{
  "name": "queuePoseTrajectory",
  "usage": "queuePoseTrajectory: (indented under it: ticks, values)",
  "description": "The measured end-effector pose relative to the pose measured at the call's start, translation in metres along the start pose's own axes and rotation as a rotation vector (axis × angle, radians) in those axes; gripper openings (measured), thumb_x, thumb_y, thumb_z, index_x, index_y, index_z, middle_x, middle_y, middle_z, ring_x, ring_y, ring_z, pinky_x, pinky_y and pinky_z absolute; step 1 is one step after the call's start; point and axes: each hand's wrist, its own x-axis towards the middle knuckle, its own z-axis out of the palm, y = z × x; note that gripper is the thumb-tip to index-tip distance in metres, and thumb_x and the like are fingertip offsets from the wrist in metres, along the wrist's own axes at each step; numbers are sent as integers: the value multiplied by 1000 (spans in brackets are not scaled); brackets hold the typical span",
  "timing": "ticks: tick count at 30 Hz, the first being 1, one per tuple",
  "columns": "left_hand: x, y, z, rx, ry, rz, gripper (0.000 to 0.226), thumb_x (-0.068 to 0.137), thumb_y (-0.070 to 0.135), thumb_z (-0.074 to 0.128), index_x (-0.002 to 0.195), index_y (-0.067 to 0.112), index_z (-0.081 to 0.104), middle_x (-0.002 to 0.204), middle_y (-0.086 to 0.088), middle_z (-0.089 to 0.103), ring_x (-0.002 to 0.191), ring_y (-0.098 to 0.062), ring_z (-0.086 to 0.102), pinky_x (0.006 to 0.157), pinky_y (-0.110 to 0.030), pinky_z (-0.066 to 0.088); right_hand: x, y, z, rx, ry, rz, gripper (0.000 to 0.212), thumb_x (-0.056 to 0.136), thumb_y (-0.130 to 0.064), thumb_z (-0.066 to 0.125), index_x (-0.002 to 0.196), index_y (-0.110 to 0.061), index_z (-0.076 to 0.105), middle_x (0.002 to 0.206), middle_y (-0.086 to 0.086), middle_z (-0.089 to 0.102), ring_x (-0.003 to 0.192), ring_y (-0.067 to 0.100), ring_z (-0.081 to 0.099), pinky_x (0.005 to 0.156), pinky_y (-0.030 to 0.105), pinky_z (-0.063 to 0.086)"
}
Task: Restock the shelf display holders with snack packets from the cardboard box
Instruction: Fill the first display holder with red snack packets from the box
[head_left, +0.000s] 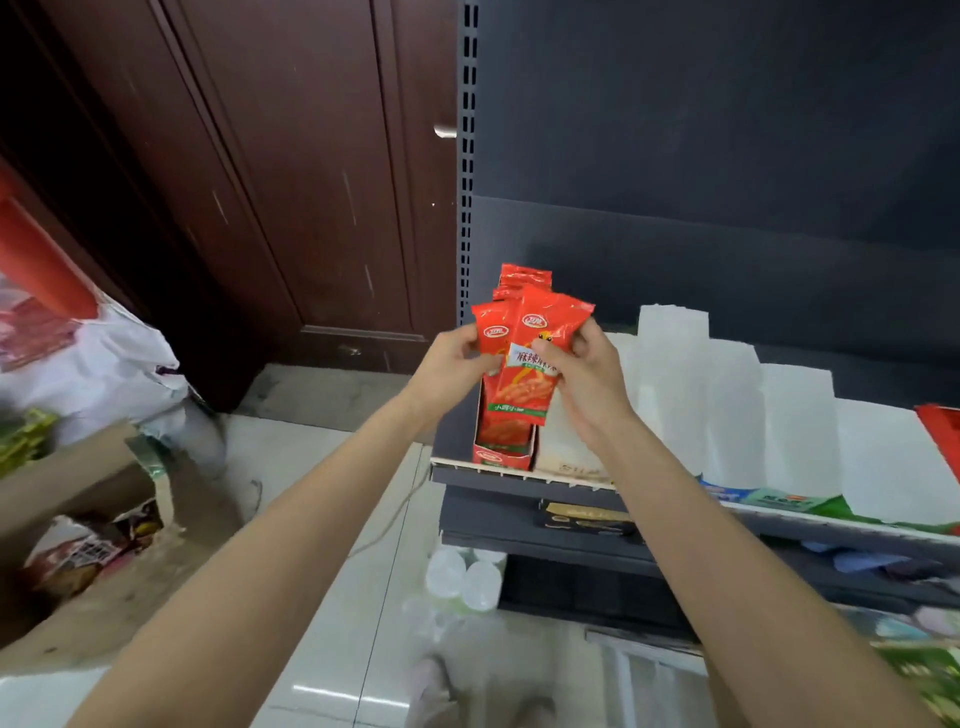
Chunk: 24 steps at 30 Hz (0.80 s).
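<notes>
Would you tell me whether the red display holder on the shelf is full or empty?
Partly filled: red packets stand upright inside the red display holder.

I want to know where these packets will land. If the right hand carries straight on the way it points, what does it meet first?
Probably the red cardboard display holder at the shelf's left end. The right hand points up and forward, its grip on the red snack packets, which already overlap the packets standing in it. Depth is unclear.
</notes>
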Motion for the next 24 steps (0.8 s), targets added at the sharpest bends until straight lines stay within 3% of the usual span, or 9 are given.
queuePoseTrajectory:
  ticks: [5,11,14,17,20,22,24]
  values:
    - [20,-19,-19,183,-63,29,28,88,11,64,116,15,57,110,2,65,100,-12,61,86,-27,48,5,22,13,-2,91,29,33,84,-18,68,112,-25,51,109,-10,64,102,11,64,82,27,52]
    - [32,-27,-31,290,-180,101,29,90,7,62,118,9,58,115,-4,66,105,-18,62,93,-33,49,6,21,15,-240,119,-80,27,85,-16,68,106,-21,52,99,-18,61,87,-6,59,65,3,46]
    - [32,-29,-28,361,-261,104,26,95,11,54,121,11,56,118,-2,63,104,-14,59,86,-25,46,5,28,13,-340,156,-69,34,85,-21,68,114,-18,50,107,-14,58,89,-5,56,72,6,42]
    - [27,-26,-25,279,-224,80,30,95,14,53,125,15,49,116,2,59,96,-7,55,75,-18,46,2,39,15,-422,170,-75,31,84,-20,69,108,-18,50,107,-10,59,88,-1,57,80,12,45]
    - [24,-27,-23,286,-129,193,42,89,11,61,126,21,43,110,5,58,100,-7,55,81,-21,49,0,46,21,-638,140,-106,38,82,-25,71,114,-16,55,112,-4,62,95,4,57,88,23,44]
    - [25,-27,-22,412,-141,296,38,86,12,66,120,19,50,107,5,60,100,-8,56,85,-22,48,0,48,22,-829,107,-150,47,80,-29,73,121,-18,53,117,-3,62,105,11,56,88,24,42]
    - [29,-30,-21,539,-182,370,28,87,9,65,114,15,59,113,1,62,104,-12,58,92,-23,47,0,47,22,-824,61,-144,51,79,-27,74,121,-21,46,117,-5,60,104,11,58,84,22,45]
